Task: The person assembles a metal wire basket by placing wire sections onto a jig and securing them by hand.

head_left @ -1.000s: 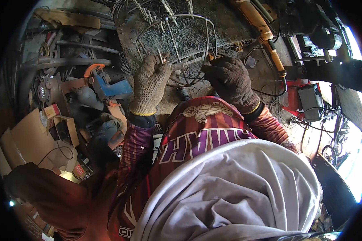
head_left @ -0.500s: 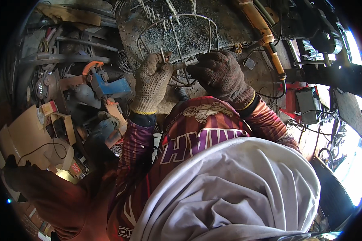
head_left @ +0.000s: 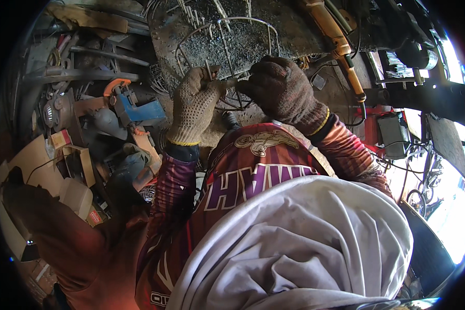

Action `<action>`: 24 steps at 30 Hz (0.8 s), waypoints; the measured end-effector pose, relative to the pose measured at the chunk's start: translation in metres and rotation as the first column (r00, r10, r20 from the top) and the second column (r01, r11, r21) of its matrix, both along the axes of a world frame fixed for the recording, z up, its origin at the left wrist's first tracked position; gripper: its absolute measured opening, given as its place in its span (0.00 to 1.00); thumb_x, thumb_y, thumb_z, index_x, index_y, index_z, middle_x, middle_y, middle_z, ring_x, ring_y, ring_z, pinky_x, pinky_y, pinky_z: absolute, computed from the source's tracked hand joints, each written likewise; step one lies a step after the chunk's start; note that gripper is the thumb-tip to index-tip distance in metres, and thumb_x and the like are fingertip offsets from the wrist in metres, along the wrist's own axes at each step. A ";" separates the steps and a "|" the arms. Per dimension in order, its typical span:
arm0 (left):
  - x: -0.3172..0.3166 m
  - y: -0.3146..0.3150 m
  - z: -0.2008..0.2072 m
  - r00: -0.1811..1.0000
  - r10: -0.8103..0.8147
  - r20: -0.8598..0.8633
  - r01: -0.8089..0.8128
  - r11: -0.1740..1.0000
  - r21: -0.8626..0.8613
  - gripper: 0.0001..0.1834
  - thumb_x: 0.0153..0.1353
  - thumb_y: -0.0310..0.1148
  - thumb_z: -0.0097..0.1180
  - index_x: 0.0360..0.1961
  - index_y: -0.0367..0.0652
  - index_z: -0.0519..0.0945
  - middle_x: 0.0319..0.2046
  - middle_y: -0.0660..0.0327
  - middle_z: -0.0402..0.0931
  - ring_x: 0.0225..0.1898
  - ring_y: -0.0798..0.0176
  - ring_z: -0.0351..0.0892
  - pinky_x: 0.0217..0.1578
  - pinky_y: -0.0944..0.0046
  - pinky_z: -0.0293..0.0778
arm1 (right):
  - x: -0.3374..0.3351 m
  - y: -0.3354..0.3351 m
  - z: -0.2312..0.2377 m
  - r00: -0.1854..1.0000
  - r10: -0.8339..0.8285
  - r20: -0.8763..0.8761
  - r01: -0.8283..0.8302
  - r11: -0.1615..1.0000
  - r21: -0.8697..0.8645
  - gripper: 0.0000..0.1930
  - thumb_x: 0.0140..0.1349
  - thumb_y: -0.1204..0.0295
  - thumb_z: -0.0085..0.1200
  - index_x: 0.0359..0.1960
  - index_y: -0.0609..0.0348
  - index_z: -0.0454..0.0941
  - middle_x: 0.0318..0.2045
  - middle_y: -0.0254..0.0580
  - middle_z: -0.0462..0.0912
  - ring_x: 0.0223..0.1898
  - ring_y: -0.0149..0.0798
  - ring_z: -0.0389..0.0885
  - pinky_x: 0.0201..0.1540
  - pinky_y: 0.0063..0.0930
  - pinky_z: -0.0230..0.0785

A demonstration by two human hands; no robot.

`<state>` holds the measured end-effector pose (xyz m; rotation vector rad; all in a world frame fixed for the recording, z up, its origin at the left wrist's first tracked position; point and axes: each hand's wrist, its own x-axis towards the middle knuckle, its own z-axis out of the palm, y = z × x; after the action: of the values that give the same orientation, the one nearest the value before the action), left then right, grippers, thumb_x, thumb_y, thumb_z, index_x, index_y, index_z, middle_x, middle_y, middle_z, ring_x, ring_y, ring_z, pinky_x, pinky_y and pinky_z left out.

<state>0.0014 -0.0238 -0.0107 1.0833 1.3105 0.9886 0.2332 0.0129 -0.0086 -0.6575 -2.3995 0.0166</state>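
We keep the left hand (head_left: pixel 195 106) and right hand (head_left: pixel 281 88) clamped on the wire frame (head_left: pixel 227 49) — steady, low over the worktop (head_left: pixel 289 36).

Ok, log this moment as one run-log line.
left hand: gloved, pinching wire frame | right hand: gloved, gripping same frame | surface: sooty metal plate | nearby: blue power tool, yellow-handled tool

Daylight glares white at the right rim; the left lies shadowed, edges bent and dark.

Knit-gloved hands (head_left: pixel 195 106), maroon patterned sleeves (head_left: pixel 170 181)
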 end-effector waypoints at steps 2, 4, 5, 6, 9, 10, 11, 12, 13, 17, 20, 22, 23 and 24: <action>-0.003 -0.002 -0.004 1.000 -0.004 0.005 0.004 1.000 0.005 0.15 0.72 0.23 0.52 0.58 0.30 0.76 0.43 0.62 0.77 0.42 0.69 0.80 0.48 0.69 0.76 | 0.014 0.004 0.003 0.996 -0.072 0.051 0.076 0.995 -0.071 0.18 0.49 0.70 0.67 0.45 0.43 0.88 0.33 0.31 0.83 0.43 0.40 0.84 0.40 0.38 0.80; -0.002 -0.002 -0.003 1.000 -0.012 0.017 0.012 1.000 0.010 0.15 0.72 0.23 0.52 0.57 0.30 0.77 0.43 0.63 0.78 0.41 0.70 0.80 0.47 0.70 0.77 | 0.028 0.003 0.019 0.995 -0.090 -0.029 0.091 0.996 0.017 0.18 0.48 0.71 0.68 0.44 0.42 0.88 0.33 0.32 0.83 0.44 0.40 0.84 0.40 0.39 0.80; 0.001 -0.005 0.002 0.998 0.000 0.070 -0.001 1.000 0.015 0.14 0.73 0.23 0.53 0.56 0.31 0.77 0.42 0.64 0.77 0.41 0.71 0.80 0.45 0.71 0.77 | 0.035 0.001 0.026 0.989 -0.099 -0.113 0.111 0.989 0.101 0.19 0.47 0.72 0.69 0.43 0.41 0.87 0.34 0.32 0.83 0.45 0.41 0.84 0.40 0.39 0.80; 0.003 -0.006 0.006 0.993 0.009 0.121 -0.012 1.000 0.021 0.12 0.73 0.24 0.53 0.55 0.32 0.78 0.40 0.65 0.77 0.40 0.72 0.80 0.43 0.72 0.76 | 0.040 -0.006 0.033 0.981 -0.153 -0.118 0.157 0.987 0.031 0.18 0.48 0.71 0.70 0.43 0.41 0.87 0.34 0.34 0.82 0.44 0.43 0.84 0.39 0.40 0.80; -0.008 -0.015 -0.013 0.984 -0.022 -0.177 0.029 0.999 0.037 0.11 0.73 0.24 0.56 0.53 0.34 0.79 0.38 0.66 0.77 0.38 0.74 0.78 0.38 0.74 0.74 | 0.047 -0.016 0.006 0.974 -0.199 -0.105 0.189 0.978 -0.092 0.17 0.48 0.72 0.70 0.42 0.41 0.87 0.35 0.35 0.83 0.43 0.45 0.84 0.40 0.42 0.80; -0.008 -0.016 -0.015 0.983 -0.027 -0.180 0.034 0.999 0.035 0.11 0.73 0.24 0.56 0.53 0.34 0.79 0.38 0.66 0.77 0.38 0.74 0.78 0.38 0.74 0.74 | 0.047 -0.020 -0.001 0.971 -0.198 -0.131 0.183 0.976 -0.119 0.16 0.49 0.73 0.69 0.42 0.42 0.87 0.35 0.35 0.83 0.43 0.46 0.84 0.39 0.44 0.79; -0.006 -0.018 -0.016 0.981 -0.035 -0.193 0.046 0.998 0.053 0.11 0.72 0.24 0.57 0.53 0.35 0.79 0.38 0.66 0.78 0.38 0.75 0.77 0.38 0.74 0.74 | 0.048 -0.025 -0.005 0.970 -0.202 -0.135 0.186 0.975 -0.122 0.16 0.49 0.73 0.69 0.42 0.42 0.87 0.35 0.35 0.83 0.43 0.46 0.84 0.39 0.44 0.79; -0.004 -0.020 -0.017 0.978 -0.045 -0.206 0.060 0.996 0.067 0.11 0.72 0.24 0.57 0.53 0.36 0.79 0.38 0.65 0.78 0.37 0.76 0.76 0.37 0.74 0.73 | 0.048 -0.032 -0.005 0.974 -0.199 -0.107 0.174 0.963 -0.206 0.16 0.51 0.73 0.69 0.44 0.44 0.87 0.36 0.37 0.84 0.44 0.48 0.85 0.43 0.45 0.79; -0.002 -0.022 -0.015 0.976 -0.051 -0.210 0.064 0.996 0.060 0.11 0.72 0.24 0.57 0.53 0.36 0.79 0.38 0.65 0.78 0.37 0.76 0.76 0.37 0.74 0.73 | 0.047 -0.037 -0.007 0.978 -0.194 -0.080 0.163 0.944 -0.288 0.16 0.53 0.72 0.69 0.45 0.46 0.86 0.36 0.39 0.85 0.46 0.50 0.86 0.46 0.46 0.78; 0.006 -0.022 -0.012 0.992 0.013 -0.124 0.000 0.994 0.110 0.12 0.71 0.23 0.58 0.54 0.35 0.79 0.38 0.66 0.78 0.37 0.76 0.75 0.38 0.74 0.73 | 0.041 -0.041 -0.020 0.977 -0.164 -0.138 0.129 0.965 -0.230 0.17 0.51 0.73 0.69 0.45 0.48 0.87 0.35 0.41 0.84 0.44 0.51 0.86 0.45 0.47 0.79; 0.007 -0.023 -0.015 0.996 0.052 -0.071 -0.043 0.991 0.125 0.13 0.71 0.23 0.59 0.55 0.36 0.79 0.38 0.67 0.77 0.36 0.76 0.74 0.38 0.74 0.73 | 0.035 -0.041 -0.021 0.975 -0.141 -0.171 0.100 0.969 -0.225 0.19 0.48 0.74 0.69 0.45 0.49 0.87 0.35 0.40 0.84 0.44 0.50 0.85 0.45 0.47 0.79; 0.006 -0.024 -0.018 0.996 0.071 -0.046 -0.064 0.988 0.139 0.13 0.71 0.23 0.59 0.55 0.36 0.79 0.38 0.67 0.77 0.36 0.76 0.74 0.39 0.73 0.73 | 0.033 -0.041 -0.025 0.976 -0.146 -0.162 0.107 0.968 -0.225 0.19 0.49 0.72 0.68 0.46 0.45 0.87 0.37 0.36 0.83 0.44 0.46 0.85 0.44 0.44 0.78; 0.002 -0.024 -0.020 0.993 0.040 -0.110 -0.027 0.993 0.118 0.13 0.71 0.23 0.58 0.56 0.36 0.79 0.39 0.66 0.78 0.36 0.75 0.75 0.40 0.73 0.74 | 0.032 -0.040 -0.026 0.977 -0.150 -0.152 0.113 0.968 -0.225 0.19 0.50 0.70 0.68 0.47 0.41 0.87 0.38 0.33 0.83 0.45 0.43 0.84 0.43 0.42 0.78; -0.002 -0.023 -0.021 0.985 0.010 -0.170 0.006 0.995 0.096 0.14 0.71 0.23 0.58 0.56 0.35 0.79 0.40 0.65 0.78 0.37 0.75 0.75 0.41 0.72 0.74 | 0.030 -0.040 -0.024 0.977 -0.148 -0.150 0.112 0.968 -0.225 0.19 0.50 0.70 0.68 0.47 0.41 0.87 0.38 0.33 0.83 0.45 0.43 0.84 0.43 0.42 0.78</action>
<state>-0.0006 -0.0469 -0.0318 1.2628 1.4127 0.9857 0.2631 -0.0275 -0.0329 -0.8784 -2.2073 0.2695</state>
